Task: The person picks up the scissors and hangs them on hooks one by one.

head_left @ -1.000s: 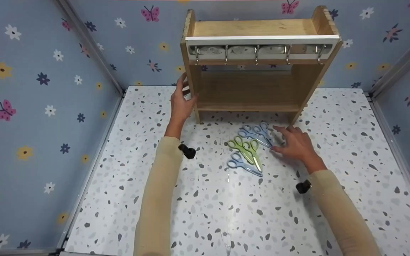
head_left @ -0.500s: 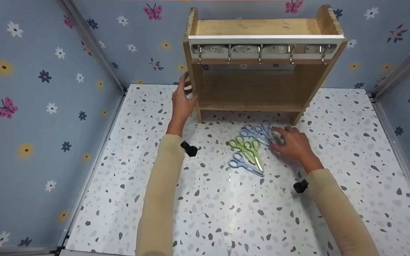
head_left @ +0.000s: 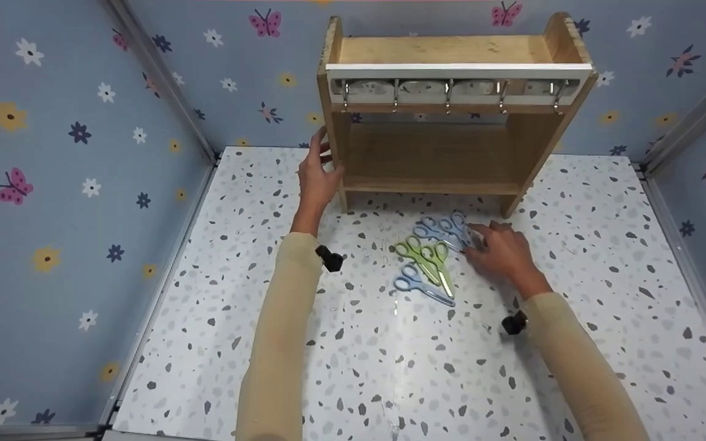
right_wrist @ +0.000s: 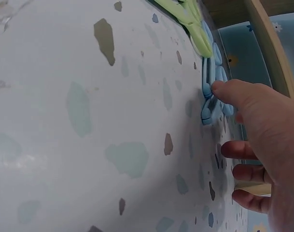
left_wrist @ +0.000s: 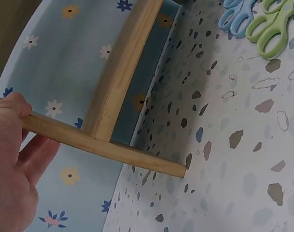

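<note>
My left hand (head_left: 319, 174) grips the left side panel of a small wooden shelf (head_left: 439, 185), thumb at the front edge and fingers around the outside. The left wrist view shows that side panel (left_wrist: 103, 148) between thumb and fingers. Beside the shelf's right foot is my right hand (head_left: 503, 248), its thumb touching the blade end of blue scissors (right_wrist: 208, 104). Its other fingers are loosely bent and apart. Two overlapping blue scissors (head_left: 431, 233) lie in front of the shelf. Nearer me are two green scissors (head_left: 440, 269) and another blue pair (head_left: 423, 286).
A white rail (head_left: 451, 68) with several metal hooks spans the shelf's upper front. Blue patterned walls (head_left: 71, 245) enclose the white speckled table (head_left: 353, 367) at the left, back and right. A black wrist-mounted piece (head_left: 514, 323) sits at the right cuff.
My right hand has moved slightly left, its thumb and fingertips coming closer to the rear blue scissors. My left hand keeps its hold on the shelf. The scissors have not visibly moved.
</note>
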`<state>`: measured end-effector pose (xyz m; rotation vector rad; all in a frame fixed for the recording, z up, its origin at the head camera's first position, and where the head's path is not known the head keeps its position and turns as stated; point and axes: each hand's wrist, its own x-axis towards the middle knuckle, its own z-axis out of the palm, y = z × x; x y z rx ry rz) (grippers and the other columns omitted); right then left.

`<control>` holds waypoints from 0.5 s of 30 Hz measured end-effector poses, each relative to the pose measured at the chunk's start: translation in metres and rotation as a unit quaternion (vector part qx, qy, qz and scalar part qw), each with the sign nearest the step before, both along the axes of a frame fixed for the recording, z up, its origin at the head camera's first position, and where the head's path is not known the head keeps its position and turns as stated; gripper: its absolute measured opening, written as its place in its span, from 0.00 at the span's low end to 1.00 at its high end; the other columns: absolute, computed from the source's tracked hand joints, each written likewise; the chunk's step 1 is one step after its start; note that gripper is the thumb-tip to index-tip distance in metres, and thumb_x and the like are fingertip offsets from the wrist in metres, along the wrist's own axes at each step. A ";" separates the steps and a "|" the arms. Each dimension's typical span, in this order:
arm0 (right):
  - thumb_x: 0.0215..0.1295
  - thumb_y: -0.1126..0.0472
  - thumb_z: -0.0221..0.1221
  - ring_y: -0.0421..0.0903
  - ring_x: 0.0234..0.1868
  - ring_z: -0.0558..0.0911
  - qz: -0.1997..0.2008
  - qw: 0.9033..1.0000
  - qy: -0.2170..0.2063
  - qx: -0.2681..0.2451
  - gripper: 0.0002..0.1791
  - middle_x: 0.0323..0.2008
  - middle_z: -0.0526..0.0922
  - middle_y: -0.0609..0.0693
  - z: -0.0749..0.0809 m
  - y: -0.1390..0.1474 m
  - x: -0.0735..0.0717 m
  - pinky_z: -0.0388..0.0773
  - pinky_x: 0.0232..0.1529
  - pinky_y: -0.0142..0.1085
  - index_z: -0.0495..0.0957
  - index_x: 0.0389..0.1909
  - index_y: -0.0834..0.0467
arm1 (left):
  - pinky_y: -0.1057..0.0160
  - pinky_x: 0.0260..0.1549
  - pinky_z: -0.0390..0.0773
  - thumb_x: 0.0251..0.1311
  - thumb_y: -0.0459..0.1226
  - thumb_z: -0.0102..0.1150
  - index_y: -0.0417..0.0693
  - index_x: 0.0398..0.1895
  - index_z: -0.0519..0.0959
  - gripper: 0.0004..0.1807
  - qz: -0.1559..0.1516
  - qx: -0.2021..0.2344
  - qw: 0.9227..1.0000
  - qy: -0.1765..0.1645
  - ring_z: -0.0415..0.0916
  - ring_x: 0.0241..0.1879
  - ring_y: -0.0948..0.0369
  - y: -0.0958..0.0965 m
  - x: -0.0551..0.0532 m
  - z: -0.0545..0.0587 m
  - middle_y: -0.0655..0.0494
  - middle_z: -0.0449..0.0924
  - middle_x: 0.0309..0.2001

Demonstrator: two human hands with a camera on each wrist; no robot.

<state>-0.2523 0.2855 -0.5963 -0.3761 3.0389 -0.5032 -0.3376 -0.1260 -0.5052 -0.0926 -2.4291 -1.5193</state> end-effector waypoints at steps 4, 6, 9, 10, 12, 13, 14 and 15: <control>0.75 0.45 0.68 0.63 0.47 0.84 -0.010 1.000 -0.012 -0.007 0.35 0.49 0.86 0.60 0.002 -0.002 0.001 0.79 0.54 0.62 0.78 0.80 0.49 | 0.40 0.75 0.82 0.77 0.31 0.66 0.53 0.91 0.59 0.44 -0.007 0.003 1.000 -0.005 0.83 0.72 0.42 -0.002 -0.002 0.001 0.38 0.78 0.78; 0.75 0.46 0.66 0.64 0.52 0.84 -0.015 1.000 -0.024 -0.012 0.35 0.51 0.86 0.61 0.003 -0.004 0.002 0.78 0.58 0.64 0.78 0.80 0.49 | 0.41 0.75 0.83 0.77 0.31 0.66 0.54 0.91 0.59 0.44 -0.007 0.001 1.000 -0.008 0.83 0.72 0.42 -0.003 -0.002 0.001 0.39 0.78 0.78; 0.75 0.48 0.65 0.65 0.56 0.83 -0.021 0.999 -0.039 -0.013 0.35 0.53 0.86 0.61 0.005 -0.005 0.003 0.77 0.62 0.65 0.77 0.81 0.49 | 0.41 0.75 0.82 0.76 0.31 0.66 0.53 0.91 0.59 0.44 -0.007 0.000 1.000 -0.003 0.83 0.72 0.42 -0.003 -0.002 -0.001 0.38 0.79 0.78; 0.75 0.48 0.65 0.66 0.58 0.83 -0.021 0.999 -0.040 -0.011 0.35 0.54 0.86 0.62 0.006 -0.006 0.003 0.77 0.63 0.66 0.77 0.81 0.50 | 0.41 0.75 0.82 0.76 0.30 0.66 0.52 0.91 0.59 0.44 -0.008 0.001 1.000 0.001 0.83 0.72 0.41 -0.003 -0.002 -0.001 0.38 0.79 0.78; 0.75 0.50 0.65 0.67 0.59 0.83 -0.021 0.999 -0.042 -0.007 0.34 0.57 0.86 0.64 0.007 -0.007 0.003 0.77 0.64 0.66 0.78 0.80 0.50 | 0.40 0.75 0.82 0.76 0.30 0.66 0.52 0.91 0.60 0.44 -0.010 0.003 1.000 0.005 0.83 0.71 0.41 -0.003 -0.002 -0.002 0.37 0.79 0.77; 0.74 0.50 0.65 0.68 0.58 0.83 -0.020 0.999 -0.041 -0.005 0.34 0.57 0.86 0.64 0.007 -0.007 0.003 0.78 0.63 0.66 0.79 0.80 0.51 | 0.40 0.75 0.82 0.76 0.30 0.65 0.51 0.91 0.60 0.44 -0.010 0.003 1.000 0.007 0.83 0.71 0.41 -0.003 -0.002 -0.002 0.37 0.79 0.77; 0.74 0.50 0.66 0.68 0.58 0.83 -0.018 0.999 -0.039 -0.002 0.33 0.57 0.86 0.64 0.006 -0.008 0.002 0.78 0.63 0.67 0.79 0.79 0.52 | 0.40 0.75 0.82 0.76 0.30 0.65 0.51 0.91 0.60 0.44 -0.011 0.004 1.000 0.006 0.83 0.71 0.41 -0.003 -0.001 -0.002 0.37 0.79 0.77; 0.74 0.51 0.66 0.68 0.58 0.84 -0.017 0.999 -0.038 -0.002 0.32 0.57 0.87 0.64 0.005 -0.008 0.001 0.78 0.62 0.66 0.80 0.78 0.52 | 0.41 0.75 0.82 0.76 0.30 0.65 0.51 0.91 0.60 0.44 -0.010 0.004 1.000 0.006 0.83 0.71 0.41 -0.003 -0.001 -0.002 0.37 0.79 0.77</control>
